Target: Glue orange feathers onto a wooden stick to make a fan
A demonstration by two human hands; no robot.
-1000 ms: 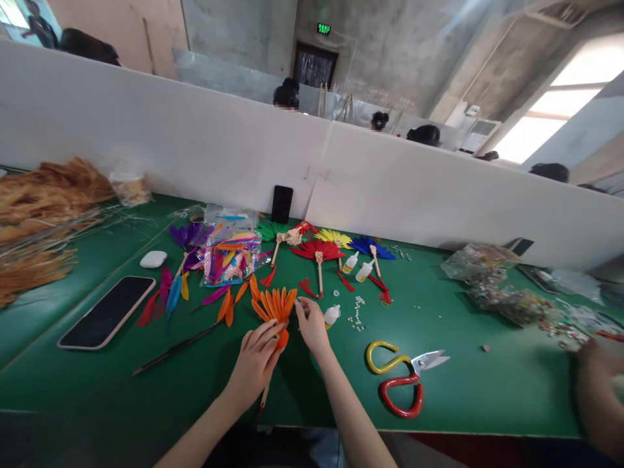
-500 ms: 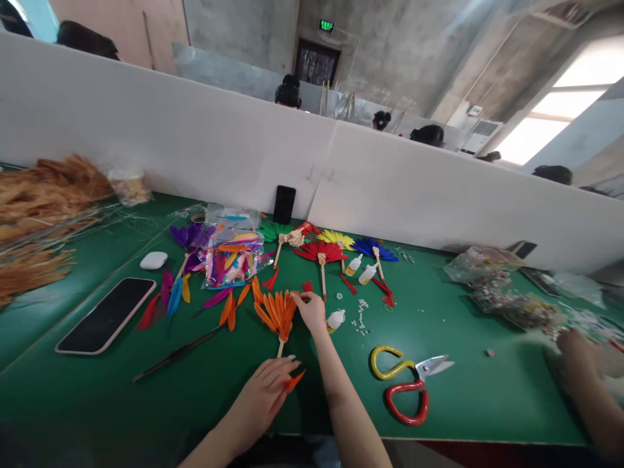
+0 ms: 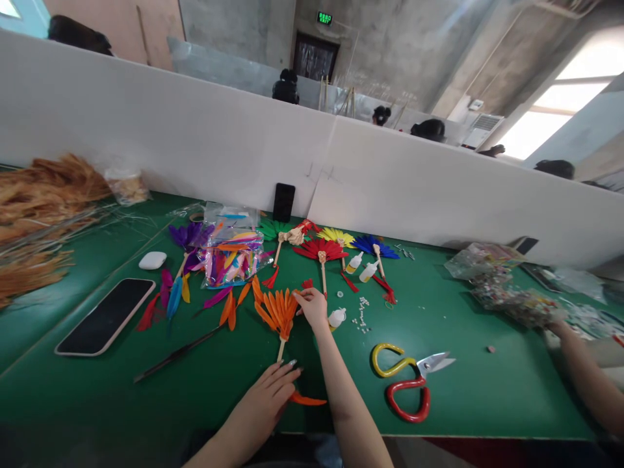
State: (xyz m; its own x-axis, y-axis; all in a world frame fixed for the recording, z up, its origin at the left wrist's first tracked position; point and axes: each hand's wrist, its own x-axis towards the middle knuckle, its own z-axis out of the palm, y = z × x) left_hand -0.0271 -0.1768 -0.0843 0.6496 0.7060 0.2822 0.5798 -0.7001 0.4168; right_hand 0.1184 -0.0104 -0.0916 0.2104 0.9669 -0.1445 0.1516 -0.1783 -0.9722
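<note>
An orange feather fan (image 3: 279, 312) lies on the green table (image 3: 468, 409), its pale handle toward me. My right hand (image 3: 312, 307) pinches the fan's right edge at the feather tips. Below the handle, my left hand (image 3: 266, 398) has its fingers together, with a loose orange feather (image 3: 308, 400) sticking out from under them. Several orange feathers (image 3: 231, 311) lie left of the fan. A small white glue bottle (image 3: 337, 318) stands beside my right wrist.
Scissors (image 3: 423, 374) and white beads (image 3: 363, 313) lie to the right. Finished fans (image 3: 322, 250) and a feather bag (image 3: 234, 257) are behind. Tweezers (image 3: 178, 353) and a phone (image 3: 107, 316) lie left. Another person's hand (image 3: 560, 330) touches bead bags (image 3: 521, 305) at far right.
The loose orange feather has swung from pointing up to lying flat toward the right under my left hand. My right hand stays at the fan's edge. The other person's hand has moved toward the bead bags.
</note>
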